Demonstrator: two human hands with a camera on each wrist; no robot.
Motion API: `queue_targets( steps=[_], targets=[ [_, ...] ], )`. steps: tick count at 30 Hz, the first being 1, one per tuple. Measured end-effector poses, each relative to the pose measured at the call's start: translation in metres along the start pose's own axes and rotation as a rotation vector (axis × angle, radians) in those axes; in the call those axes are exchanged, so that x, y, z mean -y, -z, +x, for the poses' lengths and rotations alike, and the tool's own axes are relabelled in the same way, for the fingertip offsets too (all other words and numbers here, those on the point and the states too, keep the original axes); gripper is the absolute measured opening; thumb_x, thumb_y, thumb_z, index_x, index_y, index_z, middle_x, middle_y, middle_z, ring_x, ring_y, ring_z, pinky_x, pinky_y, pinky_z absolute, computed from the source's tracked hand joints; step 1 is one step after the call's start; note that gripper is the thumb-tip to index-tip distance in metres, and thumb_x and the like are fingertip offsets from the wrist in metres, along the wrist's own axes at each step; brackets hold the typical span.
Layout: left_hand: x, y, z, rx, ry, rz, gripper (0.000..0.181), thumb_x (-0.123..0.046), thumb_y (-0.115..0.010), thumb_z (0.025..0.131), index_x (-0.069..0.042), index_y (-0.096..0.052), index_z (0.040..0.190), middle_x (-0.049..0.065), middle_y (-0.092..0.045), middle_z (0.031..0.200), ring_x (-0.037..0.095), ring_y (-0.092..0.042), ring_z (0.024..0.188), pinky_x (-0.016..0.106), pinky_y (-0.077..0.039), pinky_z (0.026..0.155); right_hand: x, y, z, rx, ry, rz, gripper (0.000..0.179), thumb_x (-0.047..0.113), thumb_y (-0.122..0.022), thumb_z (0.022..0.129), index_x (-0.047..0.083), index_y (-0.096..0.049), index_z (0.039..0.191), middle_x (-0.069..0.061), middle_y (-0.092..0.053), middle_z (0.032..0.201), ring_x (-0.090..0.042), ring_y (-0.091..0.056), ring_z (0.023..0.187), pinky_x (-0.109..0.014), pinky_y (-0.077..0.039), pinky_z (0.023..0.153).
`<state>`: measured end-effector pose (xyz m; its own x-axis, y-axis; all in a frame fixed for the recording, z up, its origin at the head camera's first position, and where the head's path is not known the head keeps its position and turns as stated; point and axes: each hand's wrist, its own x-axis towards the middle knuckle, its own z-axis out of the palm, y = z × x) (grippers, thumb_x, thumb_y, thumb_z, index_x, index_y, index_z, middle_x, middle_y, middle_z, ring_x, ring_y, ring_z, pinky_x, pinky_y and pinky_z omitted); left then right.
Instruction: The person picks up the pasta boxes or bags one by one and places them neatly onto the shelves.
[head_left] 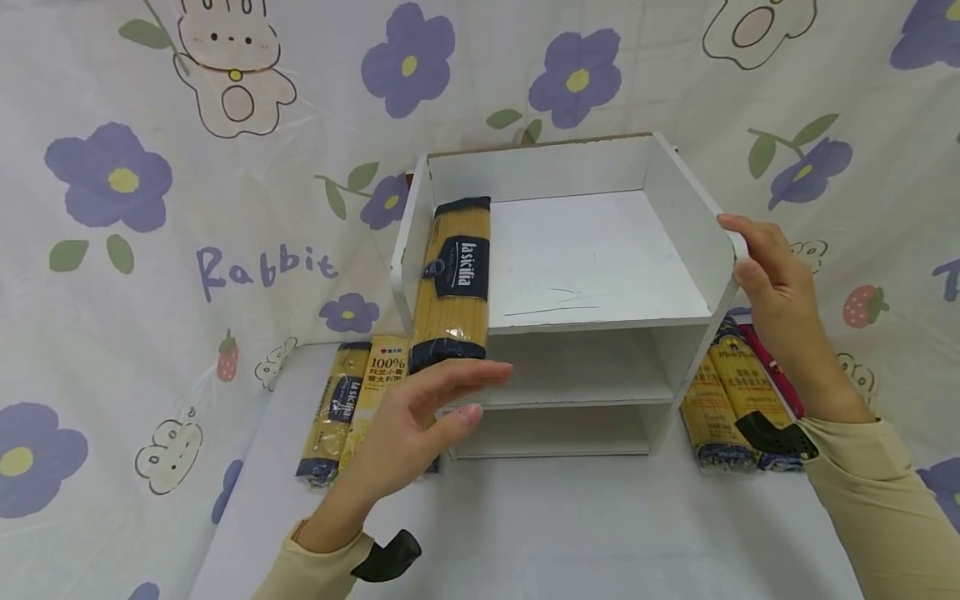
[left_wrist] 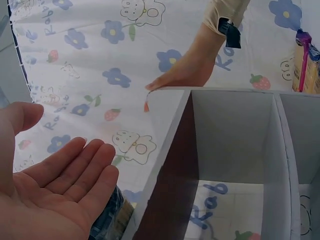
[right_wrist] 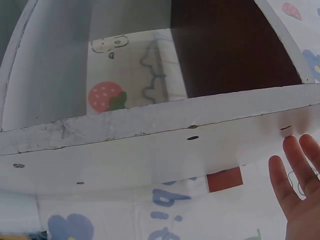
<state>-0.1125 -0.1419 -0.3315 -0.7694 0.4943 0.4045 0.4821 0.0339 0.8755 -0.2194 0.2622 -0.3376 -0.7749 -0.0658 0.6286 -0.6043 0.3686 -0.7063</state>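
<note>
A la sicilia spaghetti pack [head_left: 452,321] lies lengthwise on the top level of a white shelf unit [head_left: 592,258], along its left wall. My left hand [head_left: 412,429] is just in front of the pack's lower end, thumb apart and holding nothing. In the left wrist view, that palm [left_wrist: 60,200] faces up beside the pack's dark blue end [left_wrist: 107,217]. At the front corner of the unit's right wall rests my right hand [head_left: 783,308]. The right wrist view shows its fingers [right_wrist: 290,182] extended along the wall's outer face.
Left of the unit lie a second la sicilia pack [head_left: 337,417] and a yellow pasta pack [head_left: 378,375]. More yellow packs [head_left: 723,408] lie on the right. Two lower compartments [head_left: 577,367] face the front. A patterned curtain [head_left: 247,183] hangs behind the white table [head_left: 562,533].
</note>
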Motion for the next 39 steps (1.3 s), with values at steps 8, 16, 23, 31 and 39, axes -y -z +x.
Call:
queue_targets(
  steps=[8,16,23,31,39],
  targets=[
    [0.011,0.005,0.014,-0.037,0.018,-0.027,0.036,-0.018,-0.059,0.099,-0.009,-0.059,0.134,0.011,-0.063,0.136,0.018,-0.059,0.127,0.032,-0.046,0.111,0.003,-0.001,-0.001,-0.005,-0.016,-0.001,0.041,0.016,-0.044,0.105,0.017,-0.049,0.146,0.008,-0.052,0.137,-0.009,-0.047,0.130,-0.014,-0.043,0.104],
    [0.011,0.007,0.019,-0.033,0.022,-0.054,0.037,-0.020,-0.058,0.099,-0.007,-0.059,0.133,0.014,-0.063,0.135,0.018,-0.060,0.127,0.028,-0.048,0.108,0.002,0.000,-0.001,0.002,-0.017,-0.008,0.042,0.015,-0.044,0.105,0.018,-0.048,0.147,0.009,-0.052,0.138,-0.008,-0.046,0.131,-0.014,-0.043,0.105],
    [0.011,0.008,0.017,-0.027,0.034,-0.065,0.036,-0.018,-0.056,0.099,-0.005,-0.059,0.133,0.015,-0.063,0.135,0.018,-0.060,0.127,0.028,-0.048,0.108,0.003,0.000,-0.001,-0.001,-0.029,-0.012,0.042,0.016,-0.044,0.105,0.018,-0.049,0.147,0.010,-0.052,0.137,-0.009,-0.046,0.130,-0.013,-0.043,0.104],
    [0.009,0.010,0.007,0.017,0.031,-0.104,0.033,-0.014,-0.056,0.100,-0.002,-0.060,0.130,0.020,-0.064,0.130,0.017,-0.064,0.120,0.030,-0.051,0.105,0.002,0.000,-0.001,0.016,-0.038,-0.010,0.043,0.014,-0.042,0.105,0.019,-0.047,0.148,0.011,-0.050,0.139,-0.008,-0.045,0.131,-0.015,-0.042,0.106],
    [-0.008,0.026,-0.009,-0.006,-0.082,-0.101,0.031,-0.004,-0.055,0.098,0.010,-0.057,0.126,-0.007,-0.070,0.121,0.014,-0.069,0.110,0.032,-0.056,0.097,0.003,-0.001,-0.001,0.011,-0.029,-0.001,0.042,0.014,-0.043,0.105,0.016,-0.047,0.147,0.012,-0.051,0.137,-0.008,-0.046,0.130,-0.012,-0.043,0.103]
  ],
)
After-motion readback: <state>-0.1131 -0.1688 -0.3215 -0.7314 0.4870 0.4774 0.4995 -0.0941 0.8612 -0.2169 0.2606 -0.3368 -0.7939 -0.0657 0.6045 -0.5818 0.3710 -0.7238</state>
